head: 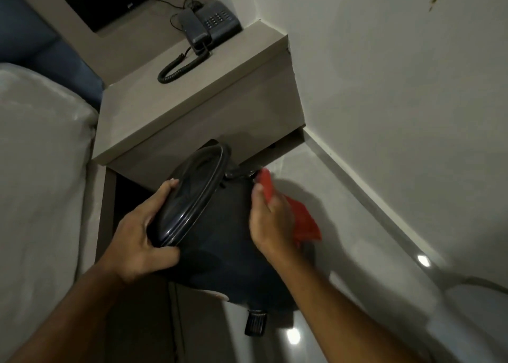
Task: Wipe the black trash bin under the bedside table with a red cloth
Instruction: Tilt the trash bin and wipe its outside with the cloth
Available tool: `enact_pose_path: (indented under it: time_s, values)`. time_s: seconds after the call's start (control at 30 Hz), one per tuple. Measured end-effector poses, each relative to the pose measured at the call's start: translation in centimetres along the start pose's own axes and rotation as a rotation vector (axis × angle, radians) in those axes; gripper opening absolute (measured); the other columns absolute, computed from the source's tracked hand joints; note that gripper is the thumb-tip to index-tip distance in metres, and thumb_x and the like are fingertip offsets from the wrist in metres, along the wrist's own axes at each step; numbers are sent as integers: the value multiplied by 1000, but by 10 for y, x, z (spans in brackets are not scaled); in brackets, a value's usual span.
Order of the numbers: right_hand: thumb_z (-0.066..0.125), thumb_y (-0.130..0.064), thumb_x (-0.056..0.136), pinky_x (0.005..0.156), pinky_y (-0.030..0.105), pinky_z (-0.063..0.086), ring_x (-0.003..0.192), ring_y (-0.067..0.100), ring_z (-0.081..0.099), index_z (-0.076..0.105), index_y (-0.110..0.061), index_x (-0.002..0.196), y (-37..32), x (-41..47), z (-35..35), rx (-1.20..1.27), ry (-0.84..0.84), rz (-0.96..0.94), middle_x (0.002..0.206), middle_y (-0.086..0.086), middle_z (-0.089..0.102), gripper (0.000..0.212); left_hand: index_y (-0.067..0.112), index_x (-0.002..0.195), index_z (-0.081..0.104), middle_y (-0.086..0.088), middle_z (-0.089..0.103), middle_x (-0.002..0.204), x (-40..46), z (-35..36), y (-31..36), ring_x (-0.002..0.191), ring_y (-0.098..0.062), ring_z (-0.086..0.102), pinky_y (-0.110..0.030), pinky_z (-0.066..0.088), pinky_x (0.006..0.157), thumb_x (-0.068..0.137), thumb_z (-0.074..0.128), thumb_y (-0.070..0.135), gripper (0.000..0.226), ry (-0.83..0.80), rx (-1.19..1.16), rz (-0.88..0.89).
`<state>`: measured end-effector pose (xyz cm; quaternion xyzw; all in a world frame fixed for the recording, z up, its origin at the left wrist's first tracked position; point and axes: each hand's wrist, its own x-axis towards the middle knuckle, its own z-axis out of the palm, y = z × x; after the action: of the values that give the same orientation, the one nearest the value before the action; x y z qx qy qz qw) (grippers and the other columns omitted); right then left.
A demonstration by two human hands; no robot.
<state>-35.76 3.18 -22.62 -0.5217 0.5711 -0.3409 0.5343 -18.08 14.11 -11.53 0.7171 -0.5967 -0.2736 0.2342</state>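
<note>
Dim bedside counter (192, 98) overhangs the black bin (220, 233); left grip (143, 236) clasps its lid, right grip (270, 225) presses the red cloth (302, 219) beside it. Tilted bin may slip.

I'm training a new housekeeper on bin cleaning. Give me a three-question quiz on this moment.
1. True or false: the left hand grips the lid rim of the black trash bin.
2. The right hand holds the red cloth against which part of the bin? A) lid top B) side C) pedal
3. What sits on the bedside table?

Key: 1 true; 2 B; 3 a corded telephone.
</note>
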Motion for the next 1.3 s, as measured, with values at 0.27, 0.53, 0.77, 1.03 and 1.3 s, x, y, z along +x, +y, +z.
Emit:
enact_pose_path:
  time_s: [0.27, 0.53, 0.77, 1.03, 1.3]
  values:
    - [32, -49, 104, 113, 41, 35, 129, 28, 53, 59, -25, 136, 30, 80, 0, 54, -476, 103, 138, 10, 61, 48, 34, 148, 32, 8, 55, 133, -3, -2, -2, 120, -15, 57, -28, 50, 91, 53, 77, 37, 105, 31, -67, -16]
    - [22, -72, 94, 119, 41, 22, 146, 18, 31, 33, -40, 150, 42, -21, 8, 72, 99, -240, 156, -14, 39, 65, 43, 143, 35, 11, 57, 126, 34, 26, 40, 107, -13, 58, -37, 51, 88, 46, 69, 66, 105, 192, 203, -131]
    - [38, -52, 100, 124, 44, 8, 154, 29, 11, 1, -34, 158, 109, -66, -7, -187, 93, -482, 169, 1, 9, 71, 28, 150, 29, -7, 55, 136, 58, 46, 65, 113, -28, 53, -35, 44, 86, 44, 55, 79, 120, 281, 393, -268]
    - [28, -67, 90, 108, 56, 43, 133, 29, 51, 34, -32, 150, 37, -23, -12, 121, 31, -119, 143, 9, 55, 69, 20, 147, 32, -10, 51, 140, 70, 63, 77, 123, -34, 50, -47, 45, 97, 46, 49, 87, 122, 271, 530, -278]
    - [52, -34, 101, 105, 47, 49, 126, 26, 60, 45, -22, 144, 63, -25, 0, 614, -24, -8, 139, 14, 58, 45, 18, 151, 26, -19, 28, 158, 75, 82, 86, 140, -47, 30, -67, 31, 108, 53, 32, 100, 128, 117, 627, -354]
